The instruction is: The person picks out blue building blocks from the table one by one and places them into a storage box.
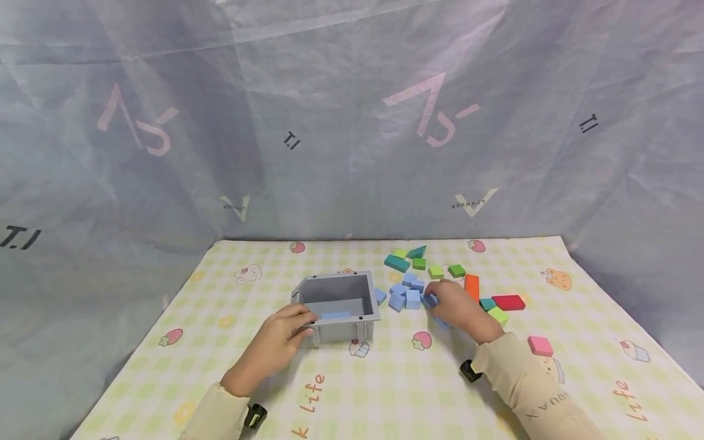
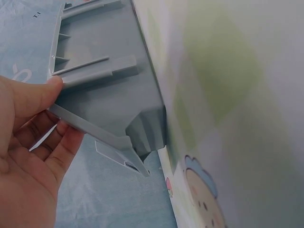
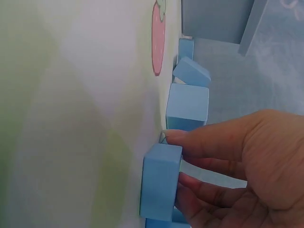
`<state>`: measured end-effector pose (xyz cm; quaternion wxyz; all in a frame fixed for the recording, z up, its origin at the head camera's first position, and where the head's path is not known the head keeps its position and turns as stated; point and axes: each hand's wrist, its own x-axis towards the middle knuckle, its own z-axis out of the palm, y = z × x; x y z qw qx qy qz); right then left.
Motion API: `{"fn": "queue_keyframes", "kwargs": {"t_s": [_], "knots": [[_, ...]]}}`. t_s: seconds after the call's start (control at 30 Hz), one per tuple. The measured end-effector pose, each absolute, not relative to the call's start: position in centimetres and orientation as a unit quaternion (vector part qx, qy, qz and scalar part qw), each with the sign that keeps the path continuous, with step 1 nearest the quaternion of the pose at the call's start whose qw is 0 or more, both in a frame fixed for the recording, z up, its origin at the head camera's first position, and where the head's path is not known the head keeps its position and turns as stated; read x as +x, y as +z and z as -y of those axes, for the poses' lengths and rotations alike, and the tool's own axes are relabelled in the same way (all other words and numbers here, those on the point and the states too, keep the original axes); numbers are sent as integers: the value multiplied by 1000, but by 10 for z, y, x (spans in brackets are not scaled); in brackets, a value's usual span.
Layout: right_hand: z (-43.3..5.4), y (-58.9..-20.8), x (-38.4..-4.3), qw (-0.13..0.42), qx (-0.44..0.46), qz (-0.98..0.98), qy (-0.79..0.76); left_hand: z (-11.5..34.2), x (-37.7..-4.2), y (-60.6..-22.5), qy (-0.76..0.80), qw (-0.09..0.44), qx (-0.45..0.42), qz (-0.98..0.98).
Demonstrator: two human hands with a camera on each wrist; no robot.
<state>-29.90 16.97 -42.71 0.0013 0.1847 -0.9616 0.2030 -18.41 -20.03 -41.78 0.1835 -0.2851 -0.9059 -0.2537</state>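
My left hand (image 1: 283, 336) grips the near left rim of a grey plastic bin (image 1: 341, 331); in the left wrist view the thumb lies on the outer wall and the fingers curl under the rim. Inside the bin shows a light blue piece (image 1: 335, 315). The right hand (image 1: 453, 305) reaches down over the blue blocks, its thumb and fingers curled about a small blue block (image 1: 429, 300), mostly hidden in the right wrist view. Right by those fingertips stands an upright blue block (image 3: 160, 185). Several blue cubes (image 1: 412, 299) lie between this hand and the bin.
Green blocks (image 1: 419, 264) and a teal block (image 1: 396, 263) lie farther back. Right of the right hand are an orange block (image 1: 471, 287), a red block (image 1: 508, 302), a lime block (image 1: 498, 316) and a pink block (image 1: 540, 346). A grey curtain (image 1: 352, 122) hangs behind the checked tablecloth (image 1: 385, 391).
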Motion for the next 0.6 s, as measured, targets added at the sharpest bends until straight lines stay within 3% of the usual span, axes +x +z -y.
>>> {"fn": "queue_keyframes", "kwargs": {"t_s": [0.6], "knots": [[-166, -433, -298, 25, 214, 961, 171, 201, -186, -420, -249, 198, -293, 902]]}}
